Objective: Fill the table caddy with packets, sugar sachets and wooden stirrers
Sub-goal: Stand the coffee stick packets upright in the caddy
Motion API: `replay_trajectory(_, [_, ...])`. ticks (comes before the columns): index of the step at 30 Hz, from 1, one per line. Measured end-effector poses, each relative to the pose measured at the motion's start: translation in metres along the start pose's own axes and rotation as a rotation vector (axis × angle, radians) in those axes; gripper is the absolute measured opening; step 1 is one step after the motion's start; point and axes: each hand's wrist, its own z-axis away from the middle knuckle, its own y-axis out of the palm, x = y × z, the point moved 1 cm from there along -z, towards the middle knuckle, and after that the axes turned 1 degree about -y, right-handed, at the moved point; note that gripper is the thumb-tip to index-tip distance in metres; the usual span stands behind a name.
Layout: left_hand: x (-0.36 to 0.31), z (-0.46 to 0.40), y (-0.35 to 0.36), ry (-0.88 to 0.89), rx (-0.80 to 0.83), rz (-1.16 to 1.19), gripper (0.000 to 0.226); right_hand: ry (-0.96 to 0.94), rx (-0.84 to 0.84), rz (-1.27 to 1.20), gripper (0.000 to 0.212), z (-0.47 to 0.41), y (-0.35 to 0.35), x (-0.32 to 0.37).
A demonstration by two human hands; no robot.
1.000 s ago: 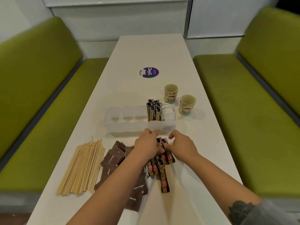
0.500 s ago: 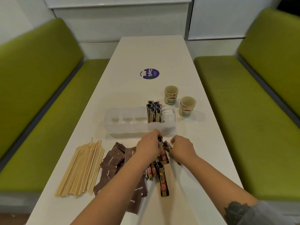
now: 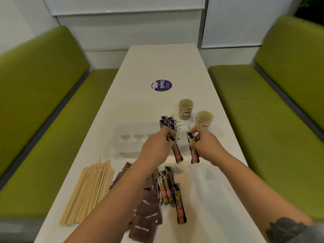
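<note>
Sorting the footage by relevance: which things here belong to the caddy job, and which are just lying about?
Job: caddy, coffee packets, brown sugar sachets, wooden stirrers, left hand, right hand.
Lying about: two paper cups, purple sticker.

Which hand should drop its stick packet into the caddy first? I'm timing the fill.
Left, probably. The left hand holds its packet right beside the packets already standing in the caddy. The right hand holds its packet further right.
</note>
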Motion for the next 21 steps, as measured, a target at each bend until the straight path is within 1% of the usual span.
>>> replay_trajectory(3, [0.000, -0.014, -0.016, 0.031, -0.067, 0.001, 0.014, -0.031, -0.064, -0.042, 0.016, -0.011, -0.006, 0.015])
replay_trajectory(6, [0.002, -0.031, -0.027, 0.035, -0.115, -0.027, 0.016, -0.067, -0.109, -0.049, 0.010, -0.022, -0.010, 0.030])
replay_trajectory(11, [0.007, -0.050, -0.036, 0.032, -0.132, -0.083, 0.015, -0.126, -0.135, -0.043, 0.010, -0.038, -0.007, 0.047])
replay_trajectory(16, [0.013, -0.062, -0.043, 0.023, -0.130, -0.026, 0.014, -0.147, -0.146, -0.011, 0.011, -0.052, 0.001, 0.053])
replay_trajectory(21, [0.025, -0.067, -0.034, 0.003, -0.071, -0.085, 0.017, -0.106, -0.128, 0.098, 0.011, -0.061, 0.014, 0.048])
